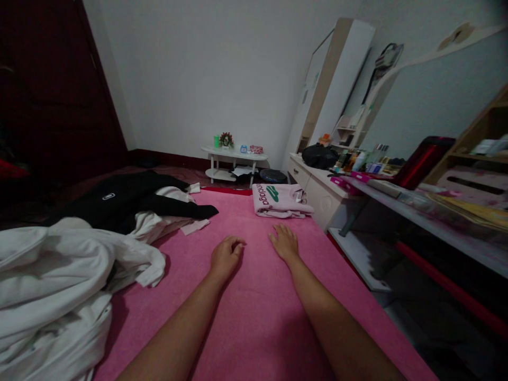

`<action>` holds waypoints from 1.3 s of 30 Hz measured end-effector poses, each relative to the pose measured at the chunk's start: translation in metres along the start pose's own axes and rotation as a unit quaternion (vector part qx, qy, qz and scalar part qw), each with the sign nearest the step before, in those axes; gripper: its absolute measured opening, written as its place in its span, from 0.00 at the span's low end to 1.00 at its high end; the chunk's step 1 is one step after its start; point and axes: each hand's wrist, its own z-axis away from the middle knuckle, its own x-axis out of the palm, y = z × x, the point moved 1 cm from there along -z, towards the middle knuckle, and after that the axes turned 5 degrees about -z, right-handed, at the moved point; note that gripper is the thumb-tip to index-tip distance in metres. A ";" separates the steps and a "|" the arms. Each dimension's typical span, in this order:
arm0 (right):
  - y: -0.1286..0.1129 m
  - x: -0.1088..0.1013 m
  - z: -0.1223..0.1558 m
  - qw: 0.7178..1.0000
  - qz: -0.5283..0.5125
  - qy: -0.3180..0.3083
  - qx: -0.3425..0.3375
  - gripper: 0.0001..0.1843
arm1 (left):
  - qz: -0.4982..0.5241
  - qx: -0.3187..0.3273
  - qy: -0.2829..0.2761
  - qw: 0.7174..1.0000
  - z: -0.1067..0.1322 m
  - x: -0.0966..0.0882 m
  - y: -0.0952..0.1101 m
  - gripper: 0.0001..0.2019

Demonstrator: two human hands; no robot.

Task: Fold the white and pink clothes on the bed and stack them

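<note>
My right hand (286, 243) lies palm down on the pink bed cover (254, 307), its fingers spread and nothing in it. Just beyond its fingertips is a folded light-pink garment (281, 201) with dark lettering and a green print; a small gap parts them. My left hand (227, 258) rests on the cover further left, fingers loosely curled with a gap at the thumb, and I see nothing in it. To its left are a heaped white garment (63, 280) and, further back, a black garment (123, 198) with a small white logo, lying over other pale cloth.
A dressing table (317, 182) with a black bag (319, 156), bottles and a mirror runs along the right side. Past the bed's far end stands a low white table (234, 154) with a green cup and flowers. A dark red door (51, 79) is at left.
</note>
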 end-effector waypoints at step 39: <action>0.002 0.002 -0.002 1.000 -0.012 0.018 -0.007 0.27 | -0.013 0.002 -0.014 1.000 0.002 -0.004 0.005 0.09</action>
